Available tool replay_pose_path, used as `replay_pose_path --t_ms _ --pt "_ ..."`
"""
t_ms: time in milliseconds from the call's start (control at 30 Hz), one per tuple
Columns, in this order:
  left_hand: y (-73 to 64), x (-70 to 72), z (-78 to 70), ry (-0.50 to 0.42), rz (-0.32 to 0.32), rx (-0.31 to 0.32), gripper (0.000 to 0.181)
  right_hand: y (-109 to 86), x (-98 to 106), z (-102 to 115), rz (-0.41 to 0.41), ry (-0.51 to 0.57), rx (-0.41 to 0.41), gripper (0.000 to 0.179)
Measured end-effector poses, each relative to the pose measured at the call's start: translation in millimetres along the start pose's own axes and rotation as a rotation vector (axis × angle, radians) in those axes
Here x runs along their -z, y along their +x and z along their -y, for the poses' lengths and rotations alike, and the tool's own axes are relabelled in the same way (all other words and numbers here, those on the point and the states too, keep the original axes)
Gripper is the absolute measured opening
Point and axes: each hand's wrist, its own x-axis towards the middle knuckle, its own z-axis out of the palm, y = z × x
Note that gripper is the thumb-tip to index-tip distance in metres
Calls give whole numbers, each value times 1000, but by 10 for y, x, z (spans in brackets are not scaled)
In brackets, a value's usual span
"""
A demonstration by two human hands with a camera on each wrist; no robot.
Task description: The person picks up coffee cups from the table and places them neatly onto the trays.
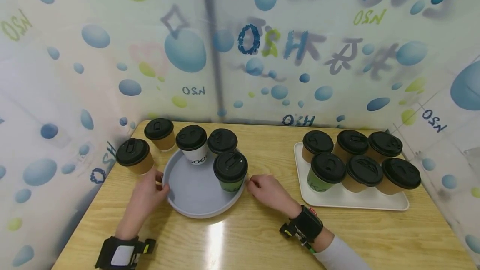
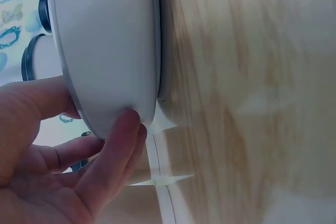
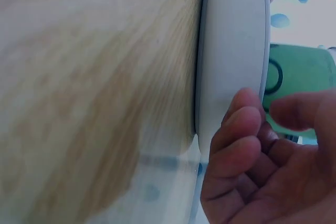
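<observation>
A round grey tray lies on the wooden table. On it stand a white paper cup, a green paper cup and, behind the green one, a partly hidden cup; all wear black lids. My left hand grips the tray's left rim, thumb over the edge and fingers against the outer wall. At the right rim, my right hand pinches the edge: its curled fingers meet the outer wall while the thumb lies inside, close to the green cup.
Two brown cups with black lids stand left of the round tray, one just beyond my left hand. Off to the right, a white rectangular tray bears several lidded cups. A patterned curtain borders the table's back.
</observation>
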Motion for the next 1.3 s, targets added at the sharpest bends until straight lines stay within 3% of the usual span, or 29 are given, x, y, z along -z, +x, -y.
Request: replay_pose_path --t_ms 167,267,333,500,567,633,700,767,967,1133,1300 --pt "-64 26 -22 4 20 28 34 1 -54 29 65 32 -3 30" --pt "-108 90 -17 7 -54 26 39 15 -98 41 87 20 23 28" --pt "-144 151 8 -1 -186 14 37 26 -122 46 94 13 33 28" --pt "-164 300 132 -103 -620 -28 23 53 -107 48 57 20 8 30" --pt "-148 340 183 -165 -725 -29 25 74 -80 45 21 13 -9 30" --pt "-136 365 223 -234 -770 -12 33 104 -60 33 -10 1 -23 30" --pt "-131 376 263 -296 -765 20 45 145 -45 21 -41 -16 -34 29" --pt "-132 380 304 -358 -721 54 56 197 -37 3 -68 -31 -43 26" --pt "-54 398 475 -514 -486 106 85 309 -2 -34 -147 -70 -38 25" --pt "93 418 591 -496 -323 90 102 253 16 -16 -155 -91 -49 33" --pt "240 473 695 -479 -260 19 110 107 -24 60 -48 -104 -5 37"
